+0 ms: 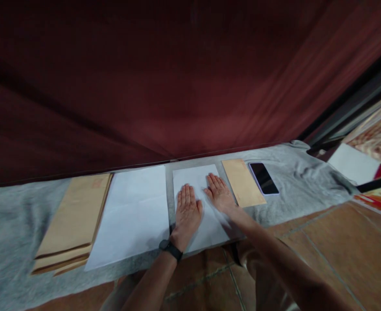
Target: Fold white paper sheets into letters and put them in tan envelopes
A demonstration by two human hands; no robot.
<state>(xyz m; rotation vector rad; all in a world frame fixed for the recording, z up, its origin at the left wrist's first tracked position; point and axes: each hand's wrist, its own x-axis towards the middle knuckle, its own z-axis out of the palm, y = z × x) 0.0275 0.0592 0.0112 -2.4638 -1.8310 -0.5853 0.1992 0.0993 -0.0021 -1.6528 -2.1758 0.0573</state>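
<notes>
A sheet of white paper (pixel 195 173) lies lengthwise in front of me on a grey cloth. Flat on its left part rests my left hand (pixel 188 211), fingers stretched out, with a dark watch (pixel 171 249) on the wrist. My right hand (pixel 220 193) lies palm down on the sheet's upper right part, its fingers also extended. Neither hand grips anything. Left of this sheet is a wider stack or sheet of white paper (pixel 135 211). Just right of my right hand lies a single brown envelope (pixel 244 183).
Several brown envelopes (pixel 72 211) are stacked at the left. A phone (pixel 264 178) with a pale purple case lies at the right on the grey cloth (pixel 302 185). Behind hangs a dark red curtain (pixel 177 86). Tiled floor (pixel 346 246) shows below the front edge.
</notes>
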